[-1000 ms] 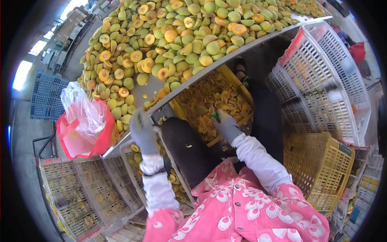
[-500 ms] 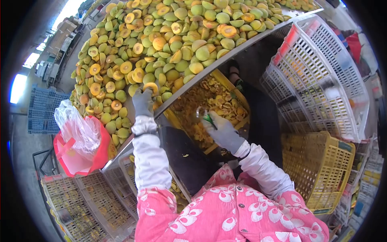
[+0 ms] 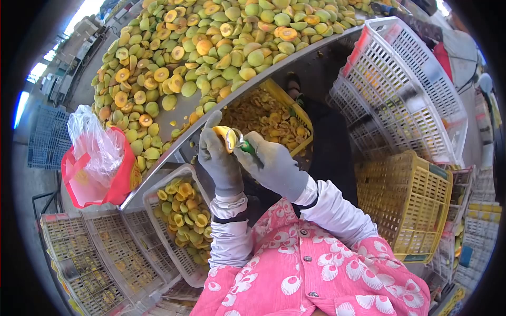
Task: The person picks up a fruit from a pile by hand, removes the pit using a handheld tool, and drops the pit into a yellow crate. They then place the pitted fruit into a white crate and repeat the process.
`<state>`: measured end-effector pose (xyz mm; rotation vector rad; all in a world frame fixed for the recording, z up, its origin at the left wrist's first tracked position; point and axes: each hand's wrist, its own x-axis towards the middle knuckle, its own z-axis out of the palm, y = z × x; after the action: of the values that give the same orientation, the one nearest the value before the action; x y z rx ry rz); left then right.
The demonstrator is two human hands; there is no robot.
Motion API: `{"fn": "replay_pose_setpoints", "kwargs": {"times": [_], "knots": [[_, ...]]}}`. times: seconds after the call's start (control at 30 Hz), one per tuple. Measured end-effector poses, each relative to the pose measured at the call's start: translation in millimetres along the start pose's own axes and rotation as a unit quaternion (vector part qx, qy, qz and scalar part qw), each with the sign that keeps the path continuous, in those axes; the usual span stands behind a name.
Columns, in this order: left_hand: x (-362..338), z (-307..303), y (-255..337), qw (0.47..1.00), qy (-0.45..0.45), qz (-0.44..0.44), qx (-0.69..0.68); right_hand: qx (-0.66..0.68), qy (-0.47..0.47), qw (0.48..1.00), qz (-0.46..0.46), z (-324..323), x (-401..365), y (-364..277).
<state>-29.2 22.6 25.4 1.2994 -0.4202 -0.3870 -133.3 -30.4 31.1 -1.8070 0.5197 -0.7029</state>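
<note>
In the middle of the head view, my left hand (image 3: 219, 160), in a grey glove, grips a halved yellow peach (image 3: 222, 131) with its orange cut face turned to the right. My right hand (image 3: 278, 164), gloved too, is wrapped round a green-handled coring knife (image 3: 246, 147). The knife's bright metal loop is right at the cut face of the fruit. Both hands are close together over the near edge of the metal table (image 3: 185, 138). Piled on that table are many green and yellow peach halves (image 3: 211, 63).
Below the hands is a yellow crate (image 3: 303, 118) of orange scraps. A white basket (image 3: 196, 174) of hollowed halves stands left of my lap. White crates (image 3: 406, 89) and a yellow crate (image 3: 406, 205) are on the right. A red bag (image 3: 129, 171) hangs at the table's left corner.
My left hand has come back from the pile with a peach half. My right hand has moved left and up, bringing the knife to the fruit. The view has shifted, showing the white basket.
</note>
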Motion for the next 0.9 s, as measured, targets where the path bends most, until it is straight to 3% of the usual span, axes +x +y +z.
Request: {"fn": "replay_pose_setpoints", "kwargs": {"times": [0.13,0.2,0.33,0.4,0.5,0.53,0.6,0.83,0.9], "knots": [[-4.5,-8.0,4.2,0.999,-0.007,0.035,0.040,-0.097,0.004,0.994,-0.048,0.2,-7.2,-1.1],[-10.9,-1.8,5.4,0.979,0.039,0.165,0.113,-0.112,0.004,0.992,-0.052,1.6,-9.2,-4.5],[-14.0,-2.4,3.3,0.986,0.012,0.163,0.016,-0.152,0.006,0.988,-0.030,-0.5,-13.7,-15.5],[-18.2,-2.1,12.7,0.972,-0.011,0.156,0.177,-0.166,0.013,0.985,-0.042,-0.6,-16.4,-19.4],[-15.4,0.2,6.9,0.955,0.027,0.184,0.229,-0.175,0.016,0.983,-0.049,1.5,-19.3,-18.9],[-15.7,0.8,5.3,0.955,0.027,0.184,0.229,-0.168,0.010,0.985,-0.046,2.9,-19.6,-17.7],[-16.9,1.2,3.5,0.982,0.037,0.176,0.065,-0.157,0.011,0.987,-0.040,6.4,-20.8,-14.8],[-23.5,1.1,16.3,0.976,0.046,0.194,0.094,-0.059,0.009,0.998,-0.012,21.6,-27.5,-6.1],[-25.7,0.4,19.3,0.983,0.025,0.181,0.030,-0.038,0.011,0.999,-0.011,22.9,-30.3,-6.7]]}}
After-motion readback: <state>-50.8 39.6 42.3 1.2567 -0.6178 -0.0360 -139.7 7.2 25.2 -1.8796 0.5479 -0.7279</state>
